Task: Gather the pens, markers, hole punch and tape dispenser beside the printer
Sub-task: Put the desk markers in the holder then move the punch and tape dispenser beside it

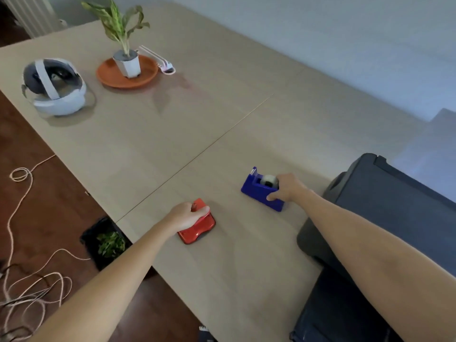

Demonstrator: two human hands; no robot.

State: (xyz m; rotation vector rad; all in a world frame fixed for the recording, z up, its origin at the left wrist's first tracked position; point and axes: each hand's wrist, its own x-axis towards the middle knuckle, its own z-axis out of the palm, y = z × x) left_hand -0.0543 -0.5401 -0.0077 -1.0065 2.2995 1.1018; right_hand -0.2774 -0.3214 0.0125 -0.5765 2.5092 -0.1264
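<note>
A red hole punch (197, 230) rests on the beige table (172, 124) near its front edge, and my left hand (185, 214) grips its lever from above. To the right stands a blue tape dispenser (254, 187) holding a clear roll, with my right hand (287, 187) closed around its rear end. The dark grey printer (385, 218) fills the right side, just right of the dispenser. A bundle of white and pink pens or markers (160, 60) lies far back, behind the plant.
A potted plant (127, 59) on an orange saucer (113, 75) and a white headset (55, 87) sit at the table's far left. Below the table's left edge are a black pot with greenery (108, 243) and loose cords (29, 287) on the wooden floor.
</note>
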